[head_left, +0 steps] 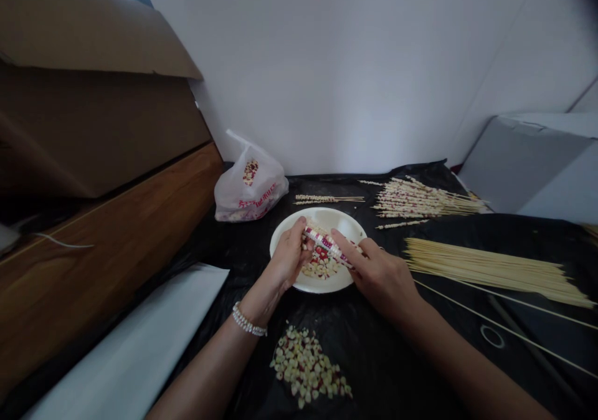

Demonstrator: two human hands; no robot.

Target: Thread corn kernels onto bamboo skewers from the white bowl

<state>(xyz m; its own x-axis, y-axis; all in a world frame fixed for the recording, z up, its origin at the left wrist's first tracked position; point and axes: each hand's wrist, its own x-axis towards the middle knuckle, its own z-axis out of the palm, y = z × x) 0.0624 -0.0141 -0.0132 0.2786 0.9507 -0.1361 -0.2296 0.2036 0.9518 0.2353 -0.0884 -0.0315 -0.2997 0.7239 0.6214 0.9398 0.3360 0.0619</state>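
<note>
Between both hands, tilted over a white plate (283, 239), is a corn cob (322, 240) with cream and purple kernels. My left hand (292, 252) grips its left end, fingers curled around it. Bent over the cob's right end are the fingers of my right hand (378, 267), also closed on it. Loose kernels (322, 270) lie in the plate below, over a red printed pattern. Nearer to me, a pile of kernels (308, 367) rests on black plastic sheeting (374, 357).
A knotted plastic bag (252, 189) stands behind the plate. Kernel-threaded sticks (415, 199) are heaped at back right, with several more (317, 199) behind the plate. Bare thin sticks (490, 270) and a ring (492, 336) lie right. A cardboard box (93, 121) fills the left.
</note>
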